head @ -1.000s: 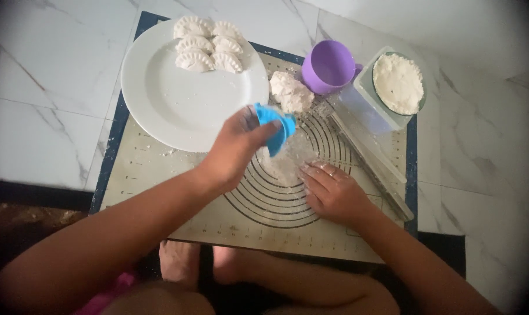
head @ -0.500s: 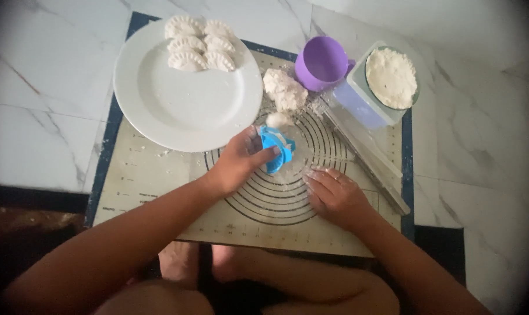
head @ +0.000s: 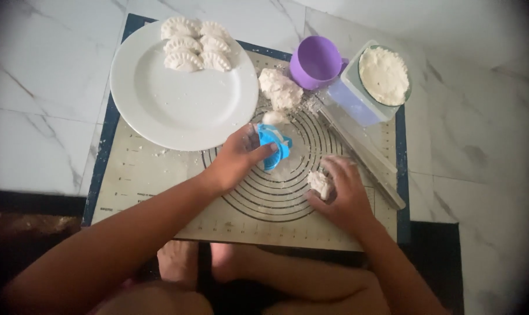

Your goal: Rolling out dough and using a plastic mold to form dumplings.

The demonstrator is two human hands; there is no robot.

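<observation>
The left hand (head: 236, 158) grips the blue dumpling press (head: 274, 146) on the mat (head: 142, 175). The right hand (head: 343, 195) curls its fingers around dough scraps (head: 320, 182). Next, it needs gentle lifting.

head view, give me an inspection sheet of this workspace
surface: baking mat with ring marks, floury, on marble floor
job's things: blue dumpling press; dough scrap
clutter: white plate with six dumplings; dough lump; purple cup; filling bowl; rolling pin
grips: left hand holds the press; right hand on the scrap
cables: nothing seen
surroundings: person's feet below the mat
</observation>
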